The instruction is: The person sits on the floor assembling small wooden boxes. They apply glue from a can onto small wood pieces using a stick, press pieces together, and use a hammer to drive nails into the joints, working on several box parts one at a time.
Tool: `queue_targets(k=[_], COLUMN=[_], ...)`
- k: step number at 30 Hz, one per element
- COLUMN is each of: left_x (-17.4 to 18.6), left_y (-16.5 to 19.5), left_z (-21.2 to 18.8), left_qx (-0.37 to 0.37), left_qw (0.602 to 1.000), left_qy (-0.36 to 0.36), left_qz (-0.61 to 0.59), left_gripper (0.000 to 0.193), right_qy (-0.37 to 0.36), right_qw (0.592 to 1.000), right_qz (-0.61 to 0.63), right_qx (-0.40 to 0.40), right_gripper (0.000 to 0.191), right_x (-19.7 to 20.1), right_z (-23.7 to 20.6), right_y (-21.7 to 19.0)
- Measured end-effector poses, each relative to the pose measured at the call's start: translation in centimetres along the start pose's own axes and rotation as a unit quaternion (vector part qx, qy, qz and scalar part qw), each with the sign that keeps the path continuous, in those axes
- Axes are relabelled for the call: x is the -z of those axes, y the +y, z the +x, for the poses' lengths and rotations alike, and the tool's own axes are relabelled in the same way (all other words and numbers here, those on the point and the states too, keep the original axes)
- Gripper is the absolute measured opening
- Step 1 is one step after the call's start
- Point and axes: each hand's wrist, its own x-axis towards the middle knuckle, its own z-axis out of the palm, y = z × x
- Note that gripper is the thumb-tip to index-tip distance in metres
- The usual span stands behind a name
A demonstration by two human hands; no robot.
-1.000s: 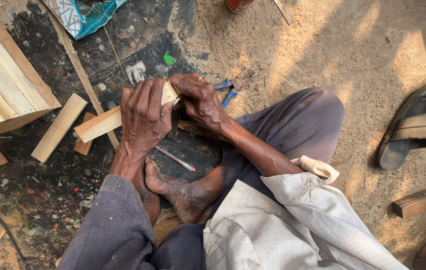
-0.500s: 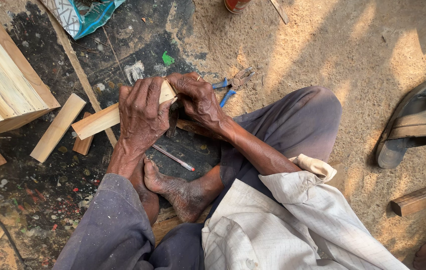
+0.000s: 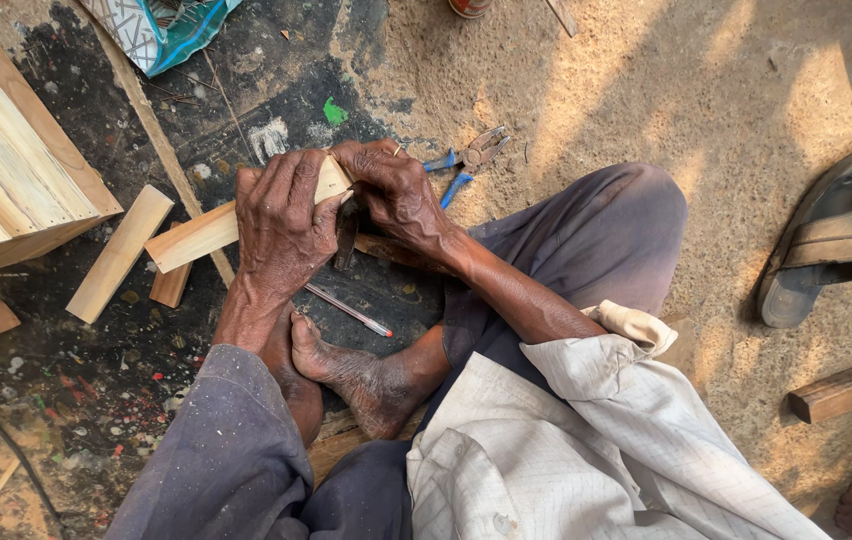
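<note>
Foot (image 3: 346, 365) and pen (image 3: 346, 308) sit nearest. Just above, left hand (image 3: 281, 225) is clamped around the slat (image 3: 191, 235), right hand (image 3: 396, 190) curled tight on its end, touching a dark tool (image 3: 346, 232). Looks mid-job: box (image 3: 6, 190) built, loose pieces (image 3: 118, 254) and pliers (image 3: 471, 160) beyond.

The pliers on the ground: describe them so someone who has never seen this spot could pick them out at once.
Start at the person's bent knee in dark trousers, then look toward the right hand. Just beyond its knuckles, on the sandy ground, lie the pliers. They alone have bright blue handles and grey metal; the nearby pen is thin and straight.
</note>
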Motion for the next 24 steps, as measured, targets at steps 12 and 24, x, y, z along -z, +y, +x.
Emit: queue_targets(k=[12,24], left_x=[-0.3,0.4], left_y=[-0.3,0.2], left_z=[-0.3,0.2], left_qx=[-0.001,-0.01], left_qw=[1.0,1.0], left_qy=[0.003,-0.008], left_qz=[-0.002,0.005], left_gripper=[0.044,0.042], right_qy=[-0.013,-0.016], right_qw=[0.998,0.999], right_qz=[0.043,-0.024], right_qx=[-0.044,-0.018], right_gripper=[0.079,0.059], right_x=[-0.7,0.0], right_z=[-3.0,-0.5], right_y=[-0.7,-0.4])
